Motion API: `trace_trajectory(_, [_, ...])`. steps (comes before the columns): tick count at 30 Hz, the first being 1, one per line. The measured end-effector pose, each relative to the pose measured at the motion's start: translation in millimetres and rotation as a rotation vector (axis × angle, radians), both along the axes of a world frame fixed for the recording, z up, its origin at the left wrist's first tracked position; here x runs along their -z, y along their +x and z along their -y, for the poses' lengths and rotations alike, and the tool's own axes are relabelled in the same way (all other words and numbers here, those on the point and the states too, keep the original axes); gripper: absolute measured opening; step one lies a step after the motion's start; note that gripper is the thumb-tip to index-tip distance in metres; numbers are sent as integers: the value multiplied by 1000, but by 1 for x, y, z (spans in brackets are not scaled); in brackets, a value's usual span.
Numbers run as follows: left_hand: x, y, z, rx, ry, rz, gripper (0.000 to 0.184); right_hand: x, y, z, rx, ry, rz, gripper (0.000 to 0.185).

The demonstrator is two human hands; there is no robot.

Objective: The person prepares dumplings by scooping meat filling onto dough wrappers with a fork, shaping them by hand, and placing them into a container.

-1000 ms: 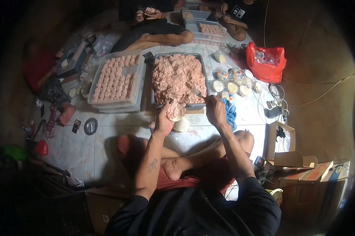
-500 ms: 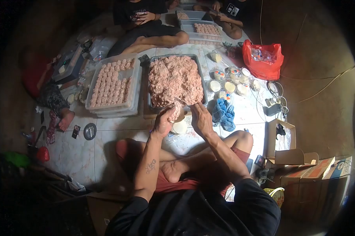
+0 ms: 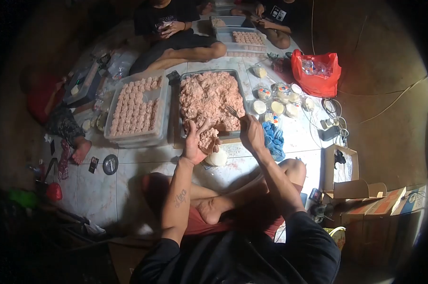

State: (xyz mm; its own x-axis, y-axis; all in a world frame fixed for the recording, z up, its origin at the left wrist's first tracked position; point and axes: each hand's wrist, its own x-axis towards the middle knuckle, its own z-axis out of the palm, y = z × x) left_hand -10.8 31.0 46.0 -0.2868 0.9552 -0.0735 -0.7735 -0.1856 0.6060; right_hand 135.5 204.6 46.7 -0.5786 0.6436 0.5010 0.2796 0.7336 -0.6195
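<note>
My left hand (image 3: 195,144) holds a portion of pink minced filling (image 3: 208,139) at the near edge of a tub; its fingers curl around the underside, and any wrapper beneath is mostly hidden. A fork (image 3: 232,111) is gripped in my right hand (image 3: 252,133), its tines over the right side of the mince heap (image 3: 209,94). The heap fills a grey tub (image 3: 243,90). Below my left hand, a stack of round pale wrappers (image 3: 216,158) lies on the floor. Left of the tub, a clear container (image 3: 164,102) holds rows of shaped pieces (image 3: 134,109).
Packets of round wrappers (image 3: 277,108) and a blue cloth (image 3: 273,139) lie to the right, near a red bag (image 3: 316,73). An open carton (image 3: 339,173) stands farther right. Co-workers (image 3: 169,28) sit beyond the tubs and at the left.
The fork first came from the tub to the filling in my left hand, then moved back up and right over the mince. My left hand's fingers have spread somewhat.
</note>
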Motion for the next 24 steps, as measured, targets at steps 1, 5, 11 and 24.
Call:
trace_trajectory(1, [-1,0,-1,-30,-36,10,93,-7,0,12,-99,-49,-119,5])
trace_trajectory(5, [-3,1,-6,48,-13,23,95,17,-12,30,-237,-17,-5,7])
trace_trajectory(11, [5,-2,4,100,25,-3,103,28,-21,-26,-66,-6,242,15])
trace_trajectory(24, [20,38,36,-37,24,438,97,-20,62,80,-450,-38,338,31])
